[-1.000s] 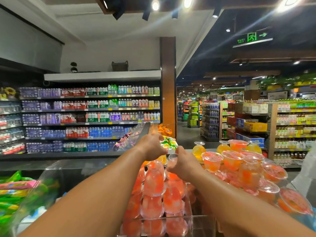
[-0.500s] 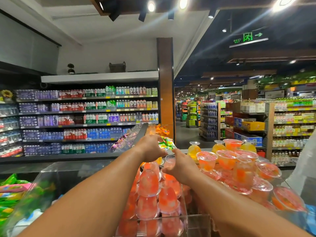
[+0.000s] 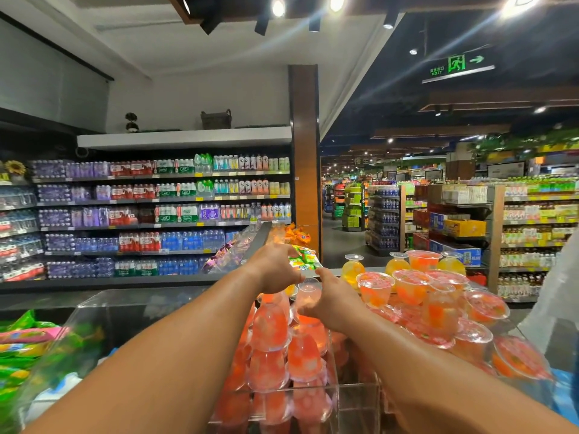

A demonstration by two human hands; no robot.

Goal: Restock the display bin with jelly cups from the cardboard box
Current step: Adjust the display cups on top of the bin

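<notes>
Clear acrylic forms the display bin (image 3: pixel 357 399) that we see at the bottom of the head view, its front wall nearest us and its far edge up by our hands. Behind it, along the left, we see long store shelves (image 3: pixel 163 211) packed with bottled drinks, and an aisle runs away on the right under a green exit sign (image 3: pixel 457 64). Inside the bin we see pink-orange jelly cups (image 3: pixel 269 327) stacked upside down in leaning columns that reach from the near wall to the far edge. Over the bin's right edge a looser heap of orange jelly cups (image 3: pixel 416 289) stands with lids up, and yellow ones sit behind it. Green snack packets (image 3: pixel 28 355) lie in the neighbouring bin on the left. Both our arms stretch forward over the stack. Our left hand (image 3: pixel 275 270) is at the far edge, knuckles toward us, fingers curled down past the top cup; we cannot tell whether they grip anything. Our right hand (image 3: pixel 329 303) is just beside it, fingers curled round the top of a pink jelly cup (image 3: pixel 308 288) at the head of the right column.
</notes>
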